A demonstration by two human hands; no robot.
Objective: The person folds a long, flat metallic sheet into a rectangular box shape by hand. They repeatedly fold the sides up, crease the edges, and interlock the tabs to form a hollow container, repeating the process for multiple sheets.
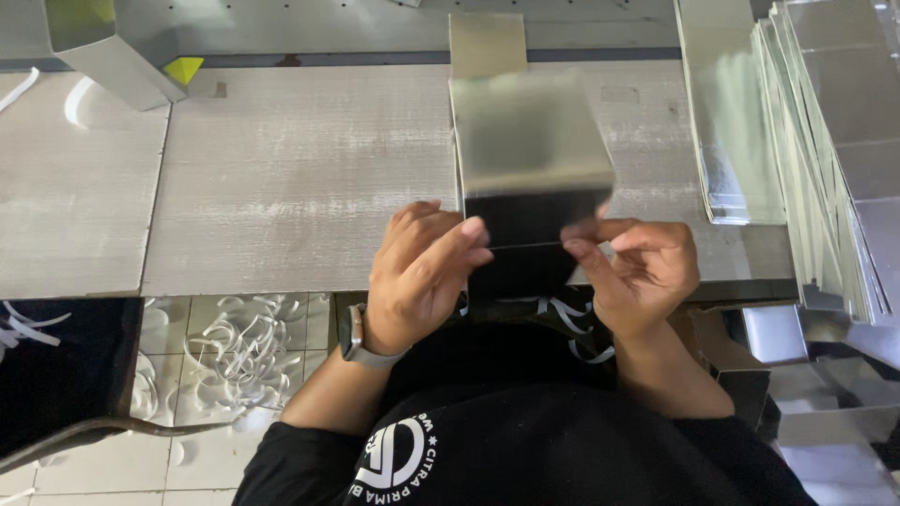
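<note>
A shiny silver folded cardboard box (527, 150) with a dark open end is held above the near edge of the grey wood-grain desk (281, 169), clamped at its near end between the left hand (422, 272) at 7 o'clock and the right hand (637, 272) at 5 o'clock, hands apart. A stack of flat silver card sheets (825, 141) is seen at 3 o'clock of the box, another folded silver box with yellow-green lining (117, 47) at 10 o'clock, white paper strips (234, 347) on the tiled floor (112, 468) at 8 o'clock.
</note>
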